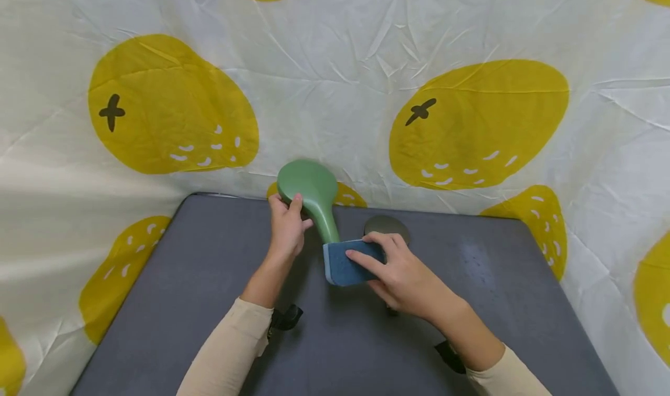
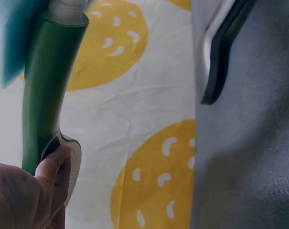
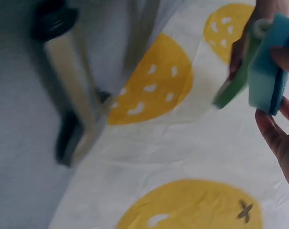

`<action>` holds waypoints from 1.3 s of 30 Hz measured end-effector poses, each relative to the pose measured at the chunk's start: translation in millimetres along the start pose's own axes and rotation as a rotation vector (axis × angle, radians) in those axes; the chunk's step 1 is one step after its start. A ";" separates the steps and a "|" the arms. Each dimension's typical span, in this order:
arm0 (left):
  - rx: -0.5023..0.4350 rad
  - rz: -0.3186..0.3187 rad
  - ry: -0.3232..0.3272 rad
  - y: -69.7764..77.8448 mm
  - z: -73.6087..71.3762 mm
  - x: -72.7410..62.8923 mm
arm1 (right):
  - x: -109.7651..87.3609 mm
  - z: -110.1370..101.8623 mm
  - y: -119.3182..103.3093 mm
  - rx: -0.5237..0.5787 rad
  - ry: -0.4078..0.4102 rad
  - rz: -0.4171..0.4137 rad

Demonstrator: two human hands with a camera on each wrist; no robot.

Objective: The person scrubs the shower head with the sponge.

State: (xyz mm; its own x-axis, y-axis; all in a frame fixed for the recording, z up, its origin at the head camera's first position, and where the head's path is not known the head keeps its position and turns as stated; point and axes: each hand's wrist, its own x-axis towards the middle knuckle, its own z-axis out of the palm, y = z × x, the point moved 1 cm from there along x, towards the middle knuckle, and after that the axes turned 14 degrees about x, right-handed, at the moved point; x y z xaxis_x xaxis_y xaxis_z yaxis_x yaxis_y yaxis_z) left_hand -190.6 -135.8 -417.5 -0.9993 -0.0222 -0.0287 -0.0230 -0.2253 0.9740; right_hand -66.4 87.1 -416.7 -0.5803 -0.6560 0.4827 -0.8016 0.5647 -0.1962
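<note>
A green shower head [image 1: 307, 182] is tilted up over the back of the table, its round head at the top and its handle sloping down to the right. My left hand [image 1: 287, 228] grips it at the edge of the round head, thumb on the back face. In my right hand [image 1: 405, 275] a blue sponge [image 1: 348, 268] is pinched between fingers and thumb. The sponge overlaps the lower end of the handle. In the left wrist view, the sponge [image 2: 13, 40] appears blurred beside the handle [image 2: 51, 86], near its pale threaded end.
A second shower head [image 1: 386, 226], grey-dark on top, lies on the grey table [image 1: 209, 303] behind my right hand; its pale and black handle [image 3: 70, 71] shows in the right wrist view. A white cloth [image 1: 324, 111] with yellow fruit prints hangs behind the table.
</note>
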 end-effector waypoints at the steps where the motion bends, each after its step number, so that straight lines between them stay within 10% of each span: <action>1: -0.011 0.000 0.001 1.4 -0.1 -0.5 | -3.6 0.9 5.2 0.027 0.004 0.012; 10: 0.051 0.004 0.025 2.0 4.7 -3.9 | -27.3 10.6 25.4 0.216 0.055 0.104; 30: -0.202 -0.001 0.118 -2.5 7.5 -1.6 | -9.4 19.3 -14.1 0.070 0.353 -0.144; 39: -0.194 -0.038 0.111 5.3 2.4 -0.7 | -27.9 22.7 3.0 0.006 0.307 -0.115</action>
State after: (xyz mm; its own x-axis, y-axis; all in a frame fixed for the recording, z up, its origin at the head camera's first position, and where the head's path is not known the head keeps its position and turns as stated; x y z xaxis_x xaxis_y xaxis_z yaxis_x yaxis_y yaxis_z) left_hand -190.1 -134.7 -411.8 -0.9883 -0.1149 -0.0999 -0.0443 -0.4111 0.9105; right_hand -55.9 95.8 -450.1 -0.4159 -0.5335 0.7365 -0.8609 0.4920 -0.1297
